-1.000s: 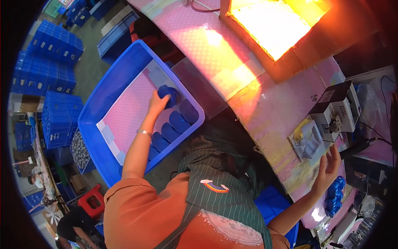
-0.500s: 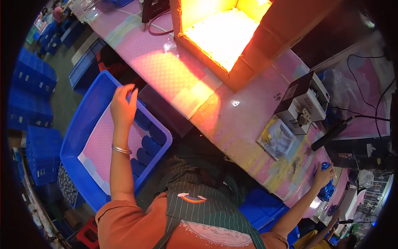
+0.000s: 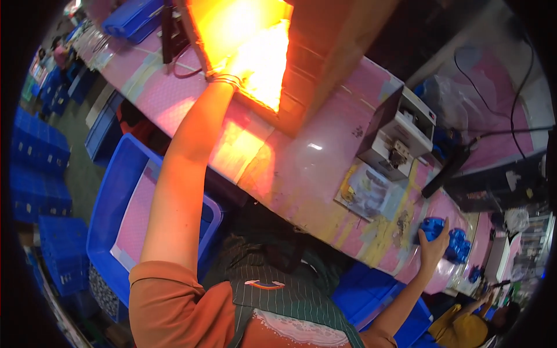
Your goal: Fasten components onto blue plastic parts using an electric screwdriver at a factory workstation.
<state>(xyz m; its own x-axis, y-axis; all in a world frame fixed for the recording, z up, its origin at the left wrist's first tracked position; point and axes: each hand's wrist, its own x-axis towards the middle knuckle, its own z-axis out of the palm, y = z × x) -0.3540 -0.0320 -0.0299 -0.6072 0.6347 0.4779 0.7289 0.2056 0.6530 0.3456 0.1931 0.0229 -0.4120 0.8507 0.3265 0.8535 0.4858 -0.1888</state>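
Note:
My left arm reaches across the bench into the open mouth of a brightly glowing cardboard box (image 3: 316, 69). Glare washes out my left hand (image 3: 228, 65), so its fingers and anything in them cannot be made out. Out to the right, my right hand (image 3: 433, 246) has its thumb and fingers around a shiny blue moulded piece (image 3: 431, 227). A second shiny blue piece (image 3: 459, 247) lies beside that hand on the bench. Under my left forearm is a blue plastic tray (image 3: 104, 232) lined with a pink sheet (image 3: 130, 232); the arm hides most of its dark blue rounded pieces.
A small grey-white machine (image 3: 397, 136) stands on the pink-covered bench (image 3: 307, 180), with a plastic-covered pad (image 3: 365, 191) before it. Black cables hang at the right. Stacked blue crates (image 3: 40, 156) stand at the left. A person in yellow (image 3: 467, 327) sits at the lower right.
My left hand has gone from above the blue tray up into the glowing box. My right hand stays at the shiny blue pieces, now with one in its fingers. The whole view has shifted.

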